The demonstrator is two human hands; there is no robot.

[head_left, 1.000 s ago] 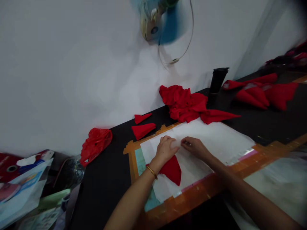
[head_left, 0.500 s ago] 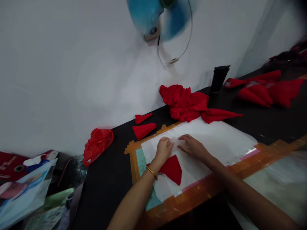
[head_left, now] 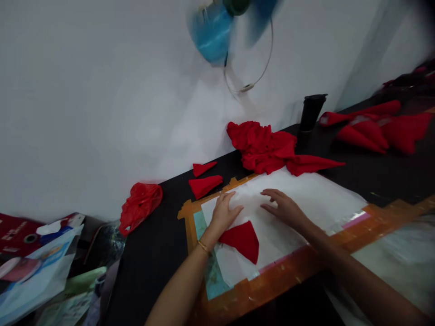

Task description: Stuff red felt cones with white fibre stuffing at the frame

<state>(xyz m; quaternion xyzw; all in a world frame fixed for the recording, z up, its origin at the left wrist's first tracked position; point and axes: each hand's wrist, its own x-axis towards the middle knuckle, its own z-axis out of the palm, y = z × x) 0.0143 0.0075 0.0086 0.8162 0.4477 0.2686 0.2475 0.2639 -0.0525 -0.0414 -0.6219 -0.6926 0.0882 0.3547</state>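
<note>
A red triangular cloth piece (head_left: 243, 239) lies on the white paper (head_left: 316, 197) taped to the black worktable. My left hand (head_left: 222, 210) rests flat on the paper just above the piece, fingers spread, a gold bangle on its wrist. My right hand (head_left: 285, 207) presses flat on the paper to the right of it, also spread. Neither hand grips anything.
Two small red cloth triangles (head_left: 205, 184) lie beyond the paper, a heap of red cloth (head_left: 267, 147) behind it, more red pieces (head_left: 377, 129) at far right. A black cup (head_left: 311, 113) stands by the wall, a red bag (head_left: 139, 203) at left, a blue fan (head_left: 217, 31) overhead.
Both hands have opened from a pinched, close-together pose and spread apart flat on the paper. More of the red piece shows below the left hand.
</note>
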